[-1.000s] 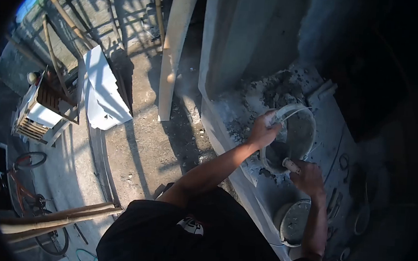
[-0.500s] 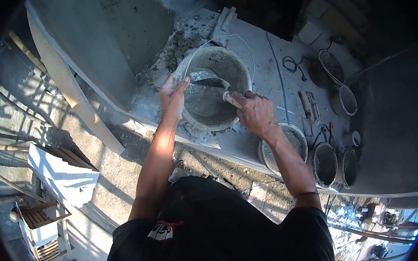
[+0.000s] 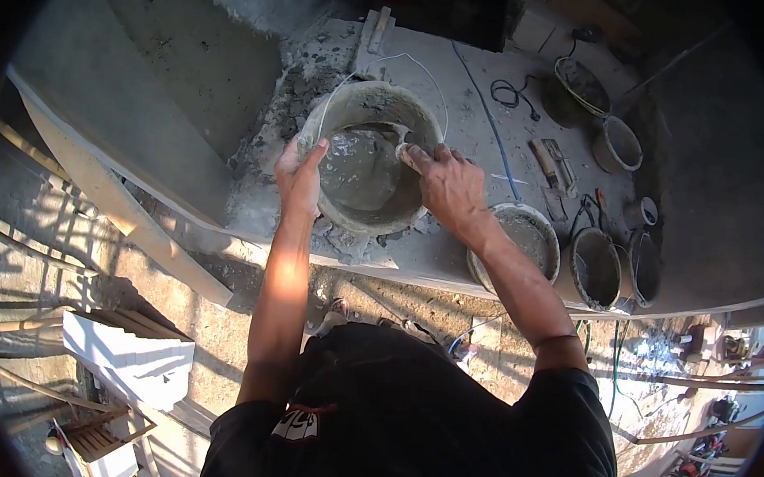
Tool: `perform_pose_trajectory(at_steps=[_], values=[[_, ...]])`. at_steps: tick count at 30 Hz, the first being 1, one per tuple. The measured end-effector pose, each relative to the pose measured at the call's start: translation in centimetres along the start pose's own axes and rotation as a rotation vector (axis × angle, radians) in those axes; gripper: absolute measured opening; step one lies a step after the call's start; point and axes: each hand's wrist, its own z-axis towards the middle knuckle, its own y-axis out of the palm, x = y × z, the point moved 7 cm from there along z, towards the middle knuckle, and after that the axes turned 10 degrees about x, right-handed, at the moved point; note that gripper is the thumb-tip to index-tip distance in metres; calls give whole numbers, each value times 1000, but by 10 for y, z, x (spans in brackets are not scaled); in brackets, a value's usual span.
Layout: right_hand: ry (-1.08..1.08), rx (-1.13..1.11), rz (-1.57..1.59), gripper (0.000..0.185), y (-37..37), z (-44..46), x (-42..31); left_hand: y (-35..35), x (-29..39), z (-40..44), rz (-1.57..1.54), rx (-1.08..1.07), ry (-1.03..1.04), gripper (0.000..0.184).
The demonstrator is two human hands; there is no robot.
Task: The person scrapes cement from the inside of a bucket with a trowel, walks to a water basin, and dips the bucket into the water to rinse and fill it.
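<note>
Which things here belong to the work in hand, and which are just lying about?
In use: wire-handled bucket, left hand at its rim; wet grey mix inside; trowel, its handle in the right hand.

Apparently just lying about: wooden-handled tools; black cable with plug; blue cord; white sheet.

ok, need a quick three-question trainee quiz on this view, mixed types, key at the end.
1. Fill in: the left hand grips the ____ of the bucket.

2. The right hand holds:
A) a hammer
B) a trowel
C) a power plug

3. True or false: the bucket is empty.

Key
1. rim
2. B
3. False; grey mix lies in it.
</note>
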Motion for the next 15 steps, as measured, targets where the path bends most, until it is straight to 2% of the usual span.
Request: perform_pose_trajectory(at_steps=[3, 6, 13, 15], values=[[-1, -75, -69, 39, 11, -4, 0, 7, 7, 0, 64, -3, 47, 34], [21, -160, -62, 38, 4, -8, 0, 7, -1, 1, 126, 37, 0, 33], [33, -49, -95, 39, 1, -3, 7, 20, -16, 0, 105, -30, -4, 30], [74, -227, -78, 41, 8, -9, 15, 21, -13, 5, 155, -5, 14, 30]])
